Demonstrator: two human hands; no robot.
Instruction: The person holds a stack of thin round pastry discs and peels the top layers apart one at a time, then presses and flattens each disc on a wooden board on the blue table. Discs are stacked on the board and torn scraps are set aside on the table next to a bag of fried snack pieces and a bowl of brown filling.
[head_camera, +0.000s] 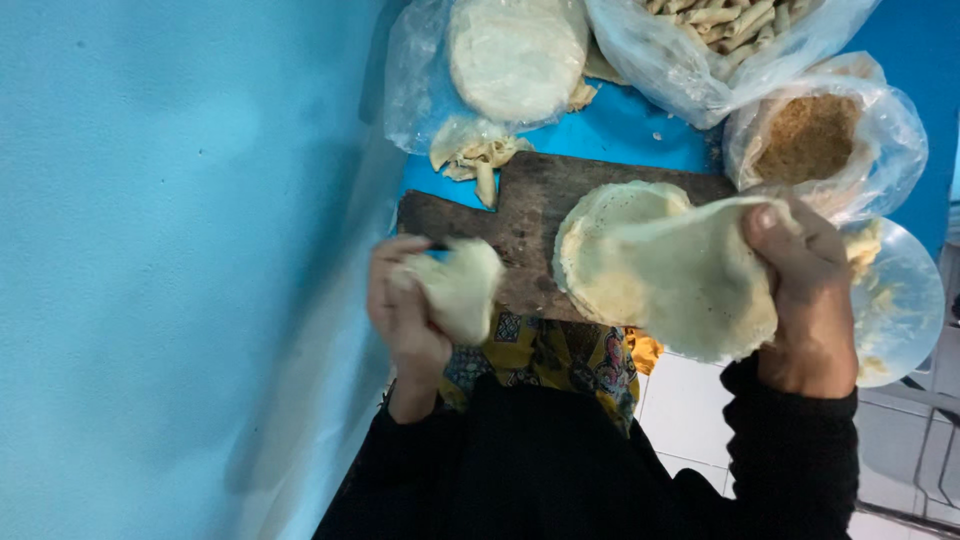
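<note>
My right hand (808, 300) pinches the edge of a thin round pale wrapper (690, 280) and holds it lifted above a stack of the same wrappers (600, 235). The stack lies on a dark wooden board (520, 215). My left hand (405, 310) grips a folded piece of dough wrapper (462, 288) at the board's near left edge. Both sleeves are black.
Behind the board are a clear bag with a stack of round wrappers (515, 55), dough scraps (475, 155), a bag of rolled pieces (720, 30) and a bag of brown crumbs (810, 135). A plastic bowl (900, 300) with pale filling sits right. A blue wall (180, 250) stands on the left.
</note>
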